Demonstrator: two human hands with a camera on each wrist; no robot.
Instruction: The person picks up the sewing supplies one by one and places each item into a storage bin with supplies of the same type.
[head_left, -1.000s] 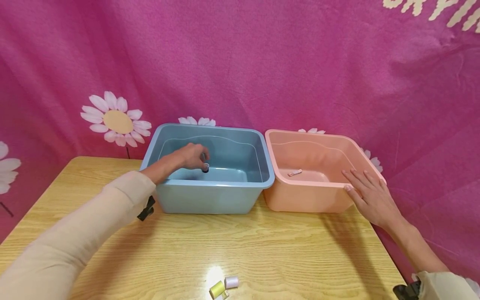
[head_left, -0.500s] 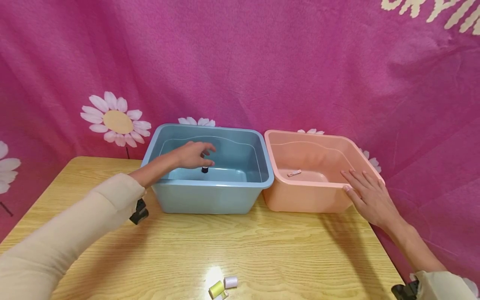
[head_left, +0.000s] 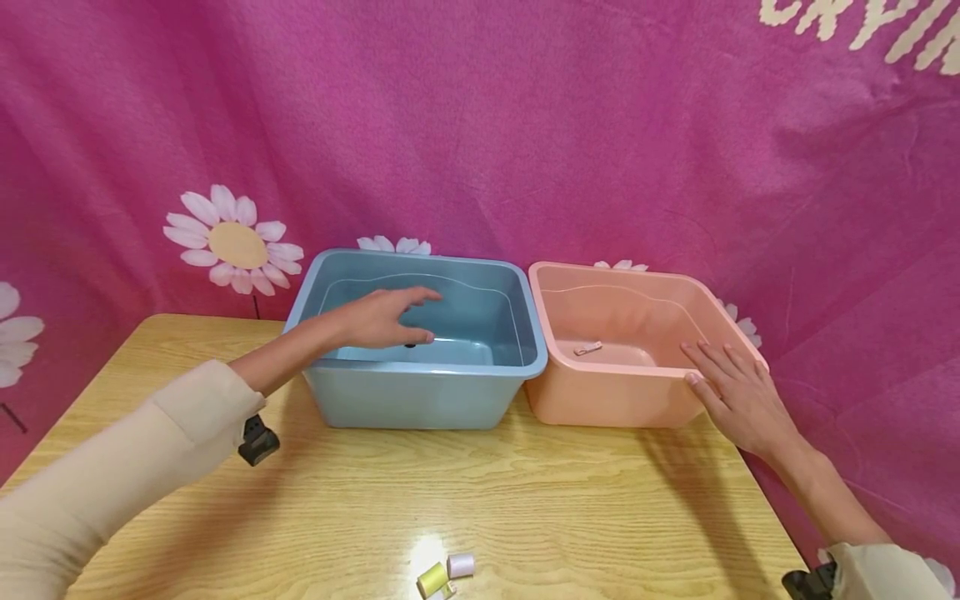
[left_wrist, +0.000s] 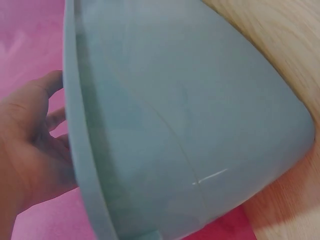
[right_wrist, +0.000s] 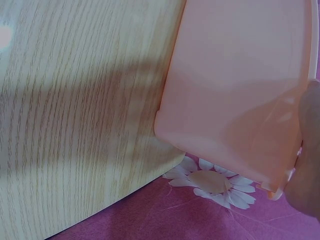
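My left hand (head_left: 378,319) hovers over the blue tub (head_left: 423,396) with its fingers spread and nothing in them. Below the hand, on the tub's floor, sits a small black thread spool (head_left: 410,346), mostly hidden by the thumb. In the left wrist view the same hand (left_wrist: 35,145) shows beyond the tub's rim. My right hand (head_left: 738,404) rests on the near right rim of the pink tub (head_left: 615,400), fingers straight. Inside that tub lies a small pale pink nail clipper (head_left: 588,348).
Both tubs stand side by side on a wooden table (head_left: 525,492) against a magenta flowered curtain (head_left: 480,125). At the table's near edge lie a yellow thread spool (head_left: 432,580), a lilac thread spool (head_left: 461,565) and a small white-and-yellow item (head_left: 447,591), partly cut off.
My left hand has let go of the black spool, which stays on the blue tub's floor. The fingers have spread and the forearm has drawn back leftward. The right hand has stayed put.
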